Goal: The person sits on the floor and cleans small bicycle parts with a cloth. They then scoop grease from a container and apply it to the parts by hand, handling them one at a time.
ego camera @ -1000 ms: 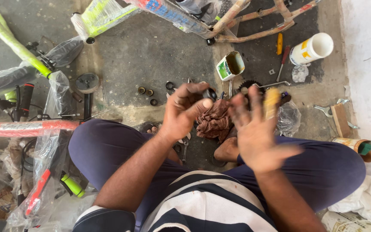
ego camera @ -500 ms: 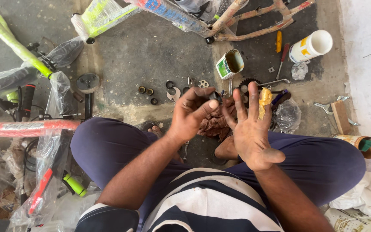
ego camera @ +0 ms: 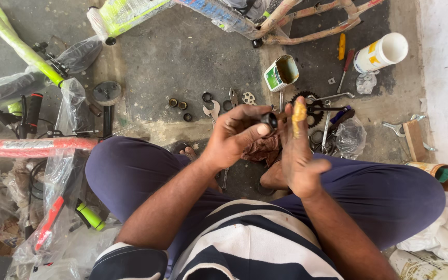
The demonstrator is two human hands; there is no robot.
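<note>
Head view looks straight down on you sitting cross-legged on the concrete floor [ego camera: 172,67]. Your left hand [ego camera: 234,136] pinches a small black ring-shaped bearing part [ego camera: 270,120] between thumb and fingertips, held above a brown rag [ego camera: 261,150] in your lap. Your right hand [ego camera: 297,150] is spread flat, holding nothing, with a yellow grease dab [ego camera: 299,110] on one raised finger, just beside the part.

The pinch is light and the grease is slick, so the part could slip and drop among the parts on the floor. The loaded finger could also smear your trousers or the rag.

On the floor I count three small cups [ego camera: 180,107] in a cluster, one open grease tin [ego camera: 281,72], one white tub [ego camera: 380,53], one sprocket [ego camera: 307,106], and one screwdriver [ego camera: 346,68].
</note>
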